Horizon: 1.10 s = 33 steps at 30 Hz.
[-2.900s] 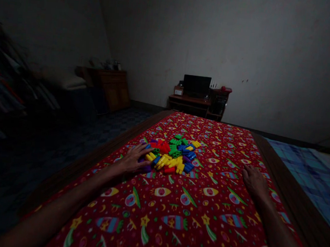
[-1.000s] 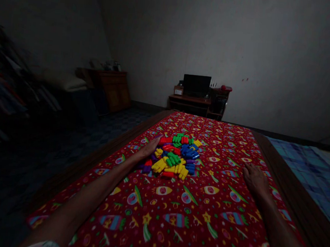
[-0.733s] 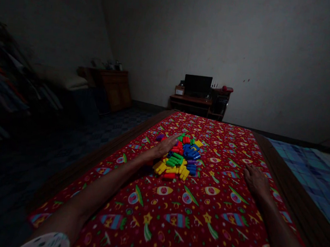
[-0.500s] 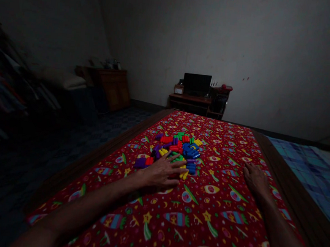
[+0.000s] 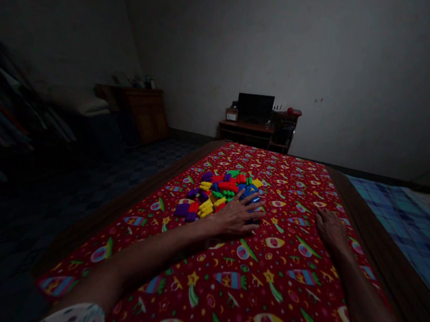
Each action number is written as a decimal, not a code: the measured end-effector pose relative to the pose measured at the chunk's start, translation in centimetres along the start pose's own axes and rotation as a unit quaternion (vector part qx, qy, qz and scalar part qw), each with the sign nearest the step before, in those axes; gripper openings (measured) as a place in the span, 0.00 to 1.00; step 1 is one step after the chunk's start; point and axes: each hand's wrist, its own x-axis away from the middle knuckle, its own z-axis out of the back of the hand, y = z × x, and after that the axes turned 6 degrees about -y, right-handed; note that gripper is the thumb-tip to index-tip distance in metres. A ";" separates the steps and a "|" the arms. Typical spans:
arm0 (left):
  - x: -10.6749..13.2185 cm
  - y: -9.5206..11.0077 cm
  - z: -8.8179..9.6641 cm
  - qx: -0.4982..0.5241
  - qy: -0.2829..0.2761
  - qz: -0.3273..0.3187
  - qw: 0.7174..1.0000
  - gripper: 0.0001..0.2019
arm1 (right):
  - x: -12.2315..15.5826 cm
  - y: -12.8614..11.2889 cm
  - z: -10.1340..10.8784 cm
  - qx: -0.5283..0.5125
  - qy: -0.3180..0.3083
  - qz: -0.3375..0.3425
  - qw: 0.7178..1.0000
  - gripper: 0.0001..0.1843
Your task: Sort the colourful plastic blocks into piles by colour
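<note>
Red patterned cloth (image 5: pixel 264 289) is spread beneath both forearms. The left hand (image 5: pixel 235 218) is laid open, fingers splayed, against the heap of coloured plastic blocks (image 5: pixel 212 193), with nothing visibly gripped; the right hand (image 5: pixel 329 229) rests flat and empty, well apart. A dark monitor (image 5: pixel 255 108) stands on a far desk (image 5: pixel 239 131).

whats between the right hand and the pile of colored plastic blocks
Only the red printed fabric cover lies between the bare right hand and the pile of multicoloured plastic blocks, as the head view shows.
</note>
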 end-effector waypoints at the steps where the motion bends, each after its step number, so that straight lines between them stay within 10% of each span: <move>1: -0.6 0.4 -0.5 -0.003 -0.008 -0.006 1.000 0.20 | 0.0 -0.1 0.1 0.001 -0.001 -0.003 1.000 0.24; 11: -1.3 -2.2 -1.0 -0.063 0.016 0.146 0.987 0.16 | 0.2 -0.6 0.3 0.005 0.000 -0.018 1.000 0.26; 16: -6.9 -1.8 -2.2 -0.038 -0.005 0.055 0.998 0.21 | 0.2 -0.5 0.1 0.003 0.003 -0.014 1.000 0.25; 21: -10.7 -4.6 -3.9 -0.037 -0.041 0.187 0.981 0.17 | 0.2 -0.5 0.2 0.012 0.006 -0.006 1.000 0.26; 33: -7.6 -7.5 -2.7 -0.046 -0.072 0.259 0.962 0.16 | 0.2 -2.4 1.9 0.010 -0.020 -0.048 0.999 0.25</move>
